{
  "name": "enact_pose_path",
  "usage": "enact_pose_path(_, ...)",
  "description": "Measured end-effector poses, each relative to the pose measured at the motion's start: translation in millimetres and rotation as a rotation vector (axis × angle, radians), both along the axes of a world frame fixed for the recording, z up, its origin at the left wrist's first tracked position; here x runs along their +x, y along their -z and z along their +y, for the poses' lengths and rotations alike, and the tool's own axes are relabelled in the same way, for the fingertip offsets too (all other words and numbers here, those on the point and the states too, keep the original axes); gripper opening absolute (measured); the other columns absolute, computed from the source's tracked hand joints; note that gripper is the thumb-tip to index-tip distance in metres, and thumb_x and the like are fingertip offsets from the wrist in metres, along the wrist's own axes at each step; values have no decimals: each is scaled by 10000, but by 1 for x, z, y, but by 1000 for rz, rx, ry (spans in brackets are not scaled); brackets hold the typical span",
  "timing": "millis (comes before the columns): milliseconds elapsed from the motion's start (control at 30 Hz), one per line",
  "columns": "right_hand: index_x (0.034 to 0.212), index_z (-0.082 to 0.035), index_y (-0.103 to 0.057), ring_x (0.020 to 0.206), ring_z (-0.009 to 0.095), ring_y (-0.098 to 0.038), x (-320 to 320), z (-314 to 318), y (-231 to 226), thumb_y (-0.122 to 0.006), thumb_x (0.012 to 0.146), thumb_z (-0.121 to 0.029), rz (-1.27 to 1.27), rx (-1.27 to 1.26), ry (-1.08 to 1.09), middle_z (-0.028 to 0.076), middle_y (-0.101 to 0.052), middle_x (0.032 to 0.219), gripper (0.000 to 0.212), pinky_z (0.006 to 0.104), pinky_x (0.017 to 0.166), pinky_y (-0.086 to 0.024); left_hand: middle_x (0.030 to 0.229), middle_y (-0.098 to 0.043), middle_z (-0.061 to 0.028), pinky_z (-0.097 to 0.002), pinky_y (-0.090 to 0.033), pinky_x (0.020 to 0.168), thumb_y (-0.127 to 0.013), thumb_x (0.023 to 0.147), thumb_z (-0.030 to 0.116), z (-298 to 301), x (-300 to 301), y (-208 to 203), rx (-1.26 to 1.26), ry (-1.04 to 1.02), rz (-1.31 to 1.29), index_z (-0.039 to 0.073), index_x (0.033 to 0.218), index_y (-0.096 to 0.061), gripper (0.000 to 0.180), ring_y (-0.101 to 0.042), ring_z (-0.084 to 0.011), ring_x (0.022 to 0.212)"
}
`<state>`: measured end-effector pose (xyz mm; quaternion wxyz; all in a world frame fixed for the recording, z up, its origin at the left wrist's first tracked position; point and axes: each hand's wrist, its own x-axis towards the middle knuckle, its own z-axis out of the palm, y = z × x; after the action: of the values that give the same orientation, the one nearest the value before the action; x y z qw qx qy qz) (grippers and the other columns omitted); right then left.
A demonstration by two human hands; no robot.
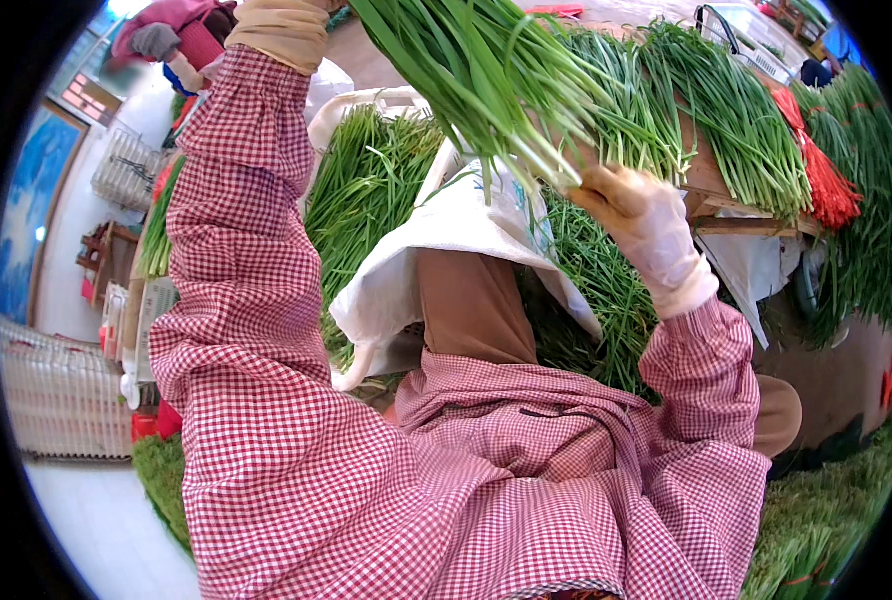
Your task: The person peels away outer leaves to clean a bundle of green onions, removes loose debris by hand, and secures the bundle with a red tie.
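Note:
A bunch of garlic chives [506, 85], long green leaves with pale stem ends, slants across the top of the view. My right hand [634, 210], in a thin pale glove, has its fingers curled closed at the stem ends. My left hand [284, 28], in a tan glove, is raised at the upper edge; its fingers are cut off from view. Over my lap lies a white woven sack [416, 255]. Loose chives [366, 185] fill a white basket [341, 105] in front of me, and more chives [606, 300] lie right of the sack.
Several chive bunches [731, 130] lie on a wooden bench [704, 205], beside a bundle of red ties [828, 190]. Stacked white crates [61, 395] stand at the left. Another person [181, 45] is at the upper left. Green trimmings [816, 510] cover the lower right.

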<state>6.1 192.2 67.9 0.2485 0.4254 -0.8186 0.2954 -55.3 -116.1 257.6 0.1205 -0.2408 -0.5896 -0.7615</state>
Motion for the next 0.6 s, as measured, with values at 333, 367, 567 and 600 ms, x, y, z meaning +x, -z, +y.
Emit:
enact_pose_path(333, 1142, -27, -521, 778, 190, -590, 41, 23, 77, -544, 833, -285, -1079, 225, -67, 99, -615, 942, 403, 280, 731, -474, 700, -542, -136, -438, -501, 679, -446, 836, 117, -28, -4, 3, 343, -105, -90, 34, 711, -509, 163, -543, -268, 674)
enact_pose_path(367, 1187, -6, -475, 756, 155, -582, 40, 7, 58, -544, 844, -274, -1200, -124, -208, 103, -610, 934, 440, 253, 713, -473, 702, -544, -136, -435, -503, 676, -448, 835, 118, -23, -4, 4, 284, -91, -72, 35, 708, -510, 164, -543, -268, 665)
enact_pose_path(567, 1182, -11, -452, 614, 110, -535, 26, -68, 21, -540, 863, -219, -1365, -1127, -702, 115, -608, 877, 391, 229, 579, -474, 725, -550, -120, -414, -492, 688, -447, 846, 148, 22, 4, 3, 249, -231, -31, 37, 700, -508, 194, -545, -262, 672)
enact_pose_path(600, 1156, -10, -468, 606, 109, -532, 22, -71, 22, -544, 861, -219, -1357, -1219, -755, 113, -606, 869, 370, 230, 570, -472, 730, -552, -116, -412, -486, 701, -450, 847, 150, 21, 0, 3, 255, -173, -24, 37, 700, -508, 195, -545, -259, 679)
